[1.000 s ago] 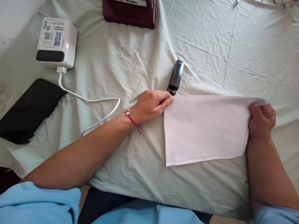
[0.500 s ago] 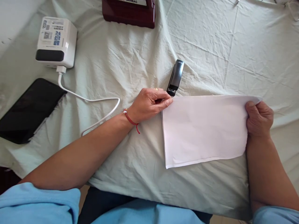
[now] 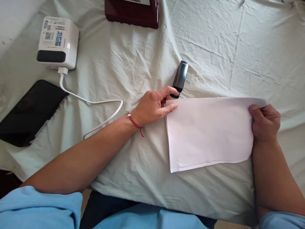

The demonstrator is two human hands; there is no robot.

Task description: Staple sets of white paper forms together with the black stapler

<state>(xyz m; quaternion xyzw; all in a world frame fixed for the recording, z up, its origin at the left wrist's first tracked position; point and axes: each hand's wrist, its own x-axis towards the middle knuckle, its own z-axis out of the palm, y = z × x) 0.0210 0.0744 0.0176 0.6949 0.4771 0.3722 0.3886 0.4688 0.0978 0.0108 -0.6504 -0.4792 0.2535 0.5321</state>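
Several white sheets of paper point(image 3: 209, 130) lie in a loose stack, with layered edges showing at the left and bottom. My right hand point(image 3: 265, 122) grips their upper right corner, thumb on top and fingers behind. At the upper left corner, the thumb of my left hand point(image 3: 154, 105) lies on the paper. Its index finger is raised apart from the thumb and reaches to the near end of a black stapler point(image 3: 181, 76). The other left fingers are curled by the corner, partly hidden. The stapler lies just beyond the paper's top edge.
A pale green cloth point(image 3: 133, 168) covers the table in wrinkles. On the left are a white box-shaped device point(image 3: 71, 44) with a white cable point(image 3: 95, 102) and a black phone point(image 3: 30, 111). A dark red case point(image 3: 132, 14) stands at the far edge.
My left index finger has lifted away from the thumb and stretched toward the stapler. The sheets have shifted very slightly right, their left edges spread a little. My right hand keeps its grip.
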